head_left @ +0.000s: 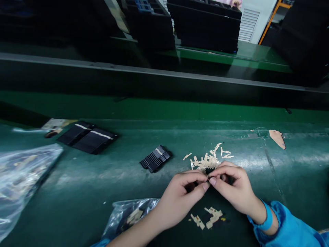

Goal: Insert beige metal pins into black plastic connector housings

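Observation:
Both hands meet over the green work surface, fingertips almost touching. My left hand (pixel 183 193) is closed in a pinch between thumb and forefinger. Opposite it, my right hand (pixel 232 185) pinches as well. A tiny dark piece seems to sit between the fingertips, mostly hidden and too small to name. Just behind the hands lies a loose pile of small cream-coloured flat pieces (pixel 207 161). Nearer to me are several larger beige parts (pixel 214 216) with tiny yellow bits. Left of the pile sits a neat row of thin black pieces (pixel 156 158) with a pale stripe.
Two black ribbed blocks (pixel 87 137) lie farther left. A clear plastic bag (pixel 25 181) covers the left edge, and another bag (pixel 133 216) with beige parts lies under my left forearm. A brown scrap (pixel 277 139) is at right. Stacked black trays (pixel 204 25) stand beyond the ledge (pixel 154 71).

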{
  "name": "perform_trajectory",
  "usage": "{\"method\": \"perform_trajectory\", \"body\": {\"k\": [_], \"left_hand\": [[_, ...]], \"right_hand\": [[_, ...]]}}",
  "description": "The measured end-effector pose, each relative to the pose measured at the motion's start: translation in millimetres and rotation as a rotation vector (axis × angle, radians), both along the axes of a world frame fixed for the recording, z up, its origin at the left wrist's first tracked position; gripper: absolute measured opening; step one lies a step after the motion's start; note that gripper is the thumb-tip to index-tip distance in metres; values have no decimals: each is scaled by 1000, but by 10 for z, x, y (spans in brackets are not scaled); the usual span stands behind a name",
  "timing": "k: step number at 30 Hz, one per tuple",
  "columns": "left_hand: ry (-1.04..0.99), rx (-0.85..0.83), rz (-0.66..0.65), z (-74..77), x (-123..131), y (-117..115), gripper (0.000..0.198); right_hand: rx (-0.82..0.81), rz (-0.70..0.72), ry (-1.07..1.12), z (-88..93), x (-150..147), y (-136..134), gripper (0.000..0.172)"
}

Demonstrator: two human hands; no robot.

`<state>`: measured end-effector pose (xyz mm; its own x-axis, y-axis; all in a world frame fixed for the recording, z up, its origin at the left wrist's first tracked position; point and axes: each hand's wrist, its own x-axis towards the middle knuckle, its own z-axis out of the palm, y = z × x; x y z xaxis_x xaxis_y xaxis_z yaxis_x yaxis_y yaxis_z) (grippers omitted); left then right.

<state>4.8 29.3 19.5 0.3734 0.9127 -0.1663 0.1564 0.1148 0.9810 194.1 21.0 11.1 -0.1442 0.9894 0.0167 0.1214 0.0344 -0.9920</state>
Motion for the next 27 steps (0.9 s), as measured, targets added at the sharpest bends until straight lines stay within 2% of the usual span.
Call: {"method": "perform_trajectory", "body": {"k": [2, 4, 6, 11, 16, 20, 27], "left_hand": [[-27, -24, 11, -11, 8, 3, 20], [-41, -37, 25, -23, 21, -3, 20], [-41, -43, 38, -32, 33, -15, 21], [-37, -70, 34, -34, 49, -35, 23], [-49, -61, 18, -39, 63, -35, 27], [-78, -185, 23, -73, 61, -29, 18], [-207, -377, 84, -134, -3, 18, 30]], "right_hand": [[15, -53, -19, -2, -3, 3, 16], [-22, -79, -26, -5, 0, 10, 11], [-93, -69, 5, -6, 6, 16, 5], [-210, -51, 118, -13, 15, 18, 9], [-222, -96, 120, -40, 10, 7, 9], [-220, -119, 133, -48, 23, 21, 14], [-364, 29, 180, -60, 39, 22, 14]]}}
